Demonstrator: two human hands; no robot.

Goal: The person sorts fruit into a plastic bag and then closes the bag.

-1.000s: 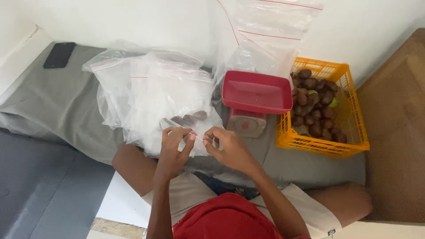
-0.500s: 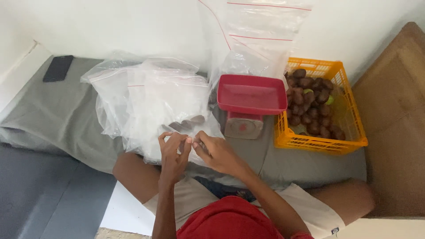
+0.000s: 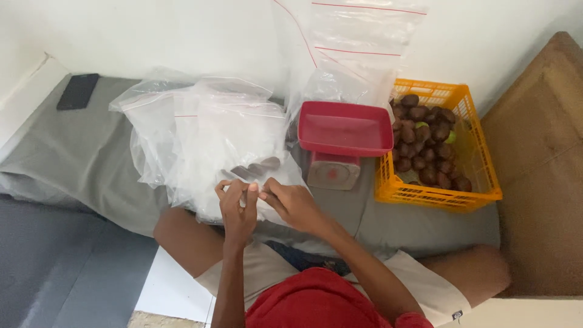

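Clear zip bag (image 3: 243, 155) with a few dark brown fruits inside is what both hands are on, lying right in front of them on the grey mat (image 3: 73, 152). Only the head view here. The left hand (image 3: 238, 208) and right hand (image 3: 293, 205) are almost touching, fingertips of both pinched on the bag's near edge, looks like the zip strip.

Just past the right hand sits a small scale with a red tray (image 3: 345, 129), and further out to that side an orange crate (image 3: 480, 176) full of the same brown fruit. More empty bags (image 3: 358, 54) lean on the wall beyond the scale. A dark phone (image 3: 78, 91) lies way off past the left hand.

What I'd worry about: the plastic is slippery and floppy, so a pinch could slip off or only seal partway, and then fruit rolls out.
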